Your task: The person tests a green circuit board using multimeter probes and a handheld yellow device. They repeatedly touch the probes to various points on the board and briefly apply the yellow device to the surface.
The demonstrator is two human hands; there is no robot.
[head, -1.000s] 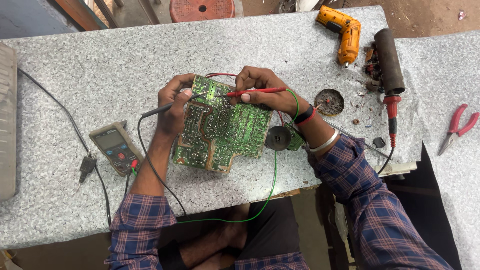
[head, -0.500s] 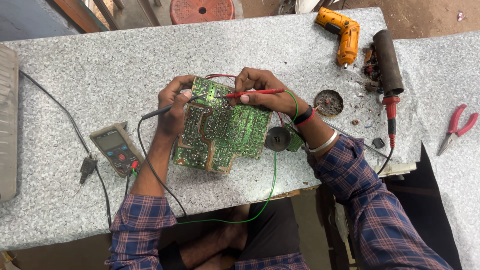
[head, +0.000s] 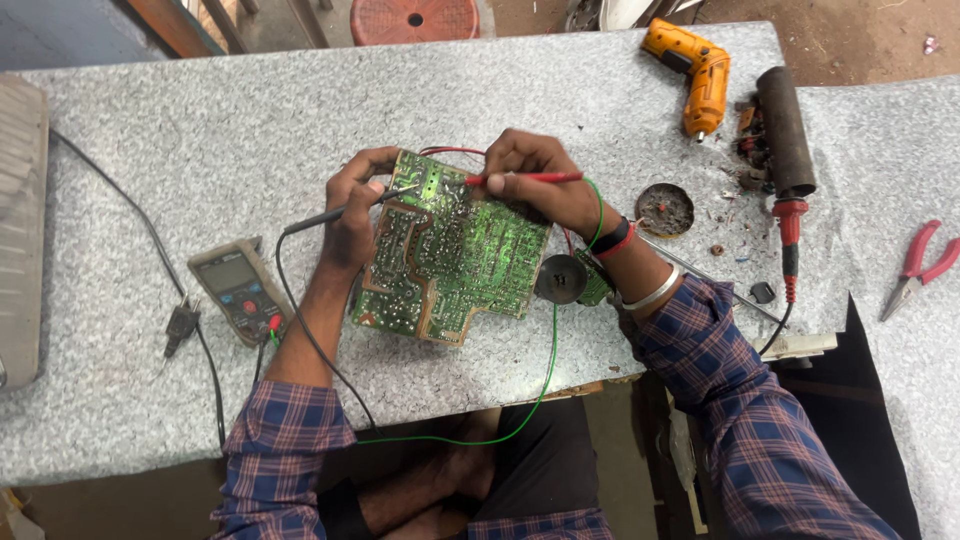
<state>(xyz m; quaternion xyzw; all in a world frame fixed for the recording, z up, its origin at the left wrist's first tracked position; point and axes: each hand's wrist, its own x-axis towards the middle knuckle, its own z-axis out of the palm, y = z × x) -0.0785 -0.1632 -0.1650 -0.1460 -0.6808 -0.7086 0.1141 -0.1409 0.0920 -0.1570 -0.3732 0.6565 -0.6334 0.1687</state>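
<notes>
Two hands (head: 350, 215) press two probes (head: 525, 179) on one circuit board (head: 450, 255).

Both forearms angle inward. The left hand (head: 352, 215) curls, its fingers (head: 372, 188) pinched; the right hand (head: 540, 180) bends at the wrist, fingertips pressed together.

A repair workshop: circuit board (head: 445, 250), multimeter (head: 240, 290), orange drill (head: 697, 72), red pliers (head: 918, 267) on a stone bench (head: 250, 130).
</notes>
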